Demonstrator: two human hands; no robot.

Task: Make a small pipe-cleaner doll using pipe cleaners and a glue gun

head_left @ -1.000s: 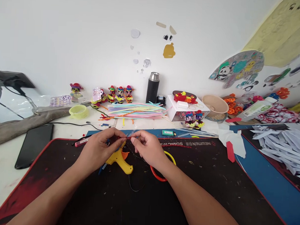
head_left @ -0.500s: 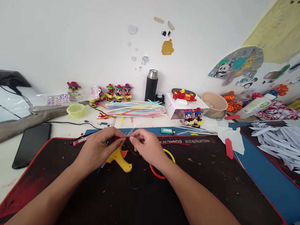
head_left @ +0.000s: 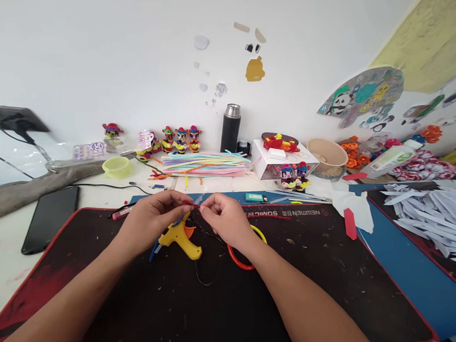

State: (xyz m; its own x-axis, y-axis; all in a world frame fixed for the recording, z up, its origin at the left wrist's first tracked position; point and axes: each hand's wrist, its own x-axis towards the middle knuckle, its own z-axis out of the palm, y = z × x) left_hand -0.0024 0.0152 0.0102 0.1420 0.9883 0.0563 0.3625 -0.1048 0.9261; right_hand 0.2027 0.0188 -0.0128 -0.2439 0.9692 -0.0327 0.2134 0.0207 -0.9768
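My left hand (head_left: 152, 218) pinches a short red fuzzy stem, a pipe cleaner (head_left: 196, 206), between thumb and fingertips. Close beside it, my right hand (head_left: 226, 219) grips the same stem, with only a little showing between the hands. Under my left hand a yellow glue gun (head_left: 179, 241) with an orange trigger lies on the black mat (head_left: 214, 316). Partly behind my right wrist is a red and yellow ring (head_left: 241, 262). Another red length (head_left: 269, 216) runs along the mat to the right; whether it joins the held stem, I cannot tell.
Pastel pipe cleaners (head_left: 205, 165) lie in a bundle at the back, near a black thermos (head_left: 230, 129) and a white box (head_left: 264, 162) topped with red pieces. Small dolls (head_left: 180, 141) stand by the wall. A phone (head_left: 51, 221) is left, white paper strips (head_left: 428, 215) right.
The fingertips have moved slightly apart, and more of the red pipe cleaner shows between them. My left hand has shifted a little left, uncovering more of the glue gun.
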